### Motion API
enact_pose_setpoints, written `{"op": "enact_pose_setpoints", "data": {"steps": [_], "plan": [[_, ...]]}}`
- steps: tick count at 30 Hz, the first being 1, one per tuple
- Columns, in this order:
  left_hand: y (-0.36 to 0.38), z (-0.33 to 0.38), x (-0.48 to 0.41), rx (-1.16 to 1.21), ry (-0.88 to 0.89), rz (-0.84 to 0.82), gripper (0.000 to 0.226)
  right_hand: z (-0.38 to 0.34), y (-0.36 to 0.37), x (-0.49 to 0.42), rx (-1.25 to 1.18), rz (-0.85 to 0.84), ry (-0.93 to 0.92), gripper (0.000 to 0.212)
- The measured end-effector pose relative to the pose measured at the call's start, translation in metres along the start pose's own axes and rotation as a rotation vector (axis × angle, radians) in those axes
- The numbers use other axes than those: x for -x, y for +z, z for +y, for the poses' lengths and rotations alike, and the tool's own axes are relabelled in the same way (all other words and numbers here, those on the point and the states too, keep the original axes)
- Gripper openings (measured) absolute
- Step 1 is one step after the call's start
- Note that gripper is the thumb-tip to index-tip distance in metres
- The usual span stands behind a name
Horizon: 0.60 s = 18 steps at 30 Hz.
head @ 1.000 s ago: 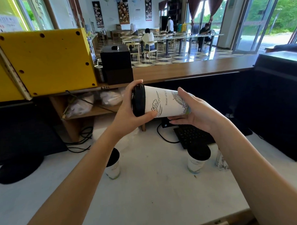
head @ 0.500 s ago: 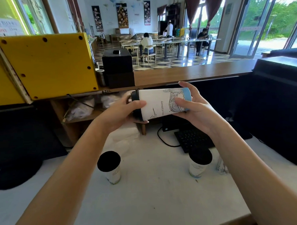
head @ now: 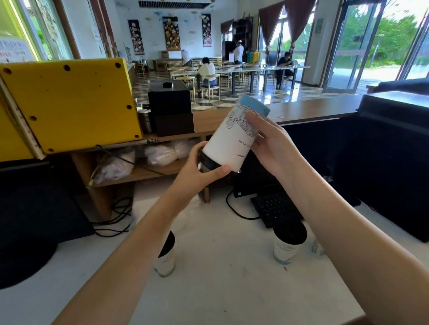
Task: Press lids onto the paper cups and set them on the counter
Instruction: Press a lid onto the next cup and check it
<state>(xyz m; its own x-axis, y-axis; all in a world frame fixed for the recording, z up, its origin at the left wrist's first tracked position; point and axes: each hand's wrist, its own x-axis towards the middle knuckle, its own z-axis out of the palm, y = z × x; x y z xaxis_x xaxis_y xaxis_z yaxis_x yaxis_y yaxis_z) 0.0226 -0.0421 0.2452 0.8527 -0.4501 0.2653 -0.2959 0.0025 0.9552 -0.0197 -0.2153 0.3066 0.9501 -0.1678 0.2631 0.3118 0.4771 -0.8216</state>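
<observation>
I see my left hand [head: 196, 174] curled round the lid [head: 208, 162], my right hand [head: 274, 145] clamping the tilted paper cup [head: 228, 142]; its contents are hidden.

The raised paper cup [head: 232, 142] is matt white paper with fine printed lines, and its black lid [head: 209, 162] looks like smooth plastic with a slight sheen. The near counter [head: 226, 297] is pale, smooth and faintly mottled; the far shelf [head: 125, 179] on the left is bare wood, the yellow board [head: 68, 104] above it matt.
</observation>
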Motion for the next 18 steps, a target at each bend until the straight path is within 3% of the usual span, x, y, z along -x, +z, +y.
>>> {"op": "enact_pose_setpoints", "data": {"steps": [9, 18], "plan": [[-0.002, -0.004, -0.014, -0.011, 0.063, 0.019, 0.077, -0.011, 0.036, -0.019, 0.411, -0.033, -0.108, 0.042], [-0.006, -0.047, -0.029, -0.027, -0.074, -0.045, 0.081, 0.017, 0.026, -0.037, 0.694, -0.031, -0.033, 0.044]]}}
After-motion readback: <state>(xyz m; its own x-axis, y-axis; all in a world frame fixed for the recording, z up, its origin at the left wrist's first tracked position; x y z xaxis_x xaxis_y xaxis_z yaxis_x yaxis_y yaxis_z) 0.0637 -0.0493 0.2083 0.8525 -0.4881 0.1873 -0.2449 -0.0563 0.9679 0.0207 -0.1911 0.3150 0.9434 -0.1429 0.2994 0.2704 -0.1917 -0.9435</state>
